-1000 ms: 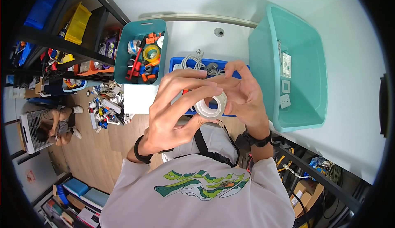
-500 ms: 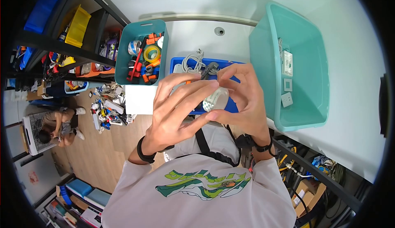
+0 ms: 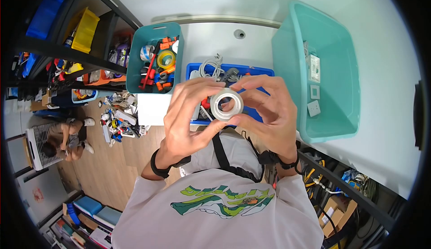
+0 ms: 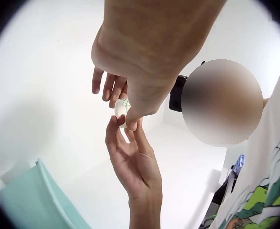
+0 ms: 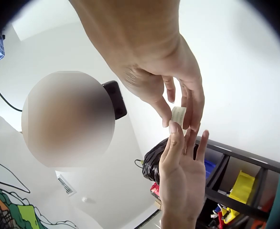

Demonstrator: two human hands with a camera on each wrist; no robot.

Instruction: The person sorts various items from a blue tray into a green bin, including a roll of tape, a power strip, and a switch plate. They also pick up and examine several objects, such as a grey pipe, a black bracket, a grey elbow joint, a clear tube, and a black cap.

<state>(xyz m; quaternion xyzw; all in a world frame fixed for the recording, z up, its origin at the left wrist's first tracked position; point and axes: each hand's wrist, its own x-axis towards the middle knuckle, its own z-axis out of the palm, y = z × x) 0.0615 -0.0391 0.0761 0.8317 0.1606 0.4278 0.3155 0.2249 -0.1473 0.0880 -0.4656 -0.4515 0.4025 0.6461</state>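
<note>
A small white roll (image 3: 227, 114), ring-shaped with a hollow middle, is held up between both hands in the head view, its round face toward the camera. My left hand (image 3: 183, 118) pinches its left side with thumb and fingers. Thumb and fingers of my right hand (image 3: 272, 116) hold its right side. Green marks show on the roll (image 4: 126, 103) in the left wrist view; in the right wrist view the roll (image 5: 178, 115) sits between the fingertips of both hands. Behind the hands lies a blue tray (image 3: 256, 70) with a grey coiled cable (image 3: 210, 67).
A teal bin (image 3: 132, 71) of tapes and coloured parts stands left of the blue tray. On the right is a large teal tub (image 3: 334, 100) holding white sockets. Shelves (image 3: 58, 49) line the left, where a person (image 3: 66, 136) sits low beside a pile of parts (image 3: 120, 116).
The roll has turned between the fingers, from its printed side to its round face. My right hand's fingers have come closer round it, and both hands stay raised over the blue tray.
</note>
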